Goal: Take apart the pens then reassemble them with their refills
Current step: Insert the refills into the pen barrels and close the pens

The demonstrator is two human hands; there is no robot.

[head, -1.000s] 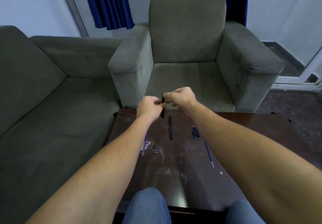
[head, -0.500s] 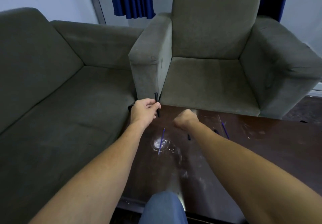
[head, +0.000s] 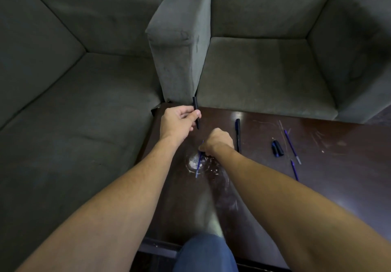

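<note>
Left hand (head: 179, 121) is gripping the slim black plastic barrel (head: 195, 106); right hand (head: 218, 142) is pinching the thin blue refill (head: 198, 164), best aligned squarely.

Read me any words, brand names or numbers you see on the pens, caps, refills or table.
No text can be read anywhere.
Black barrel held by the left hand: no print shows.
Black pen on the table: plain, or too small to tell.
Caps, loose refills, refill pinched by the right hand: no lettering.
</note>
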